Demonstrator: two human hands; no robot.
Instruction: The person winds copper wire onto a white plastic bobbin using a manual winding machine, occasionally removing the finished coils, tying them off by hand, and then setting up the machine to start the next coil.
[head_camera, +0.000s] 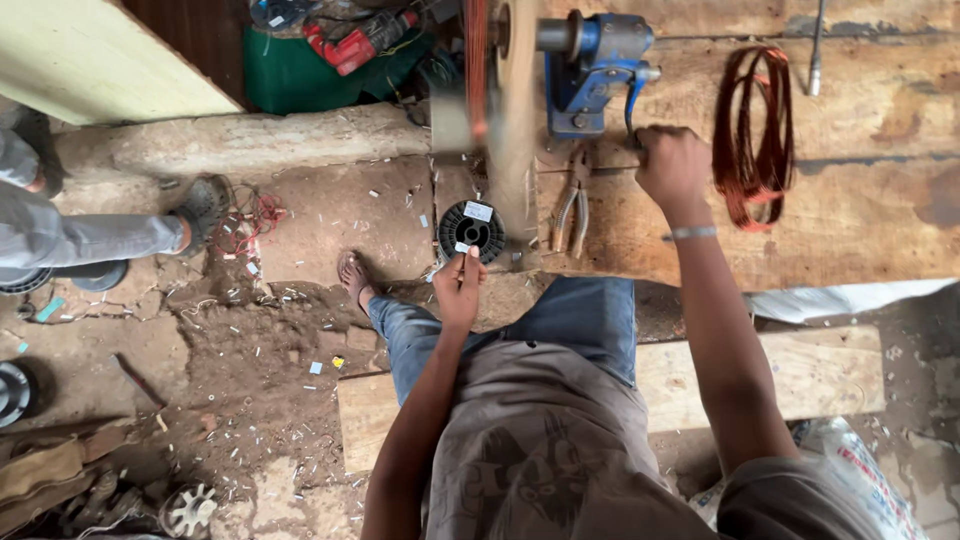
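My right hand is closed on the crank handle of a blue hand-cranked winding machine fixed to a worn wooden bench. A wheel with copper wire on it spins blurred at the machine's left end. My left hand is held below it with fingers pinched, apparently on a thin wire that is too fine to see, just above a black wire spool on the ground. Pliers lie on the bench beside my right hand.
A loose coil of copper wire lies on the bench to the right. Another person's legs and sandalled foot are at the left. A wooden plank seat is under me. A red tool and green case sit behind.
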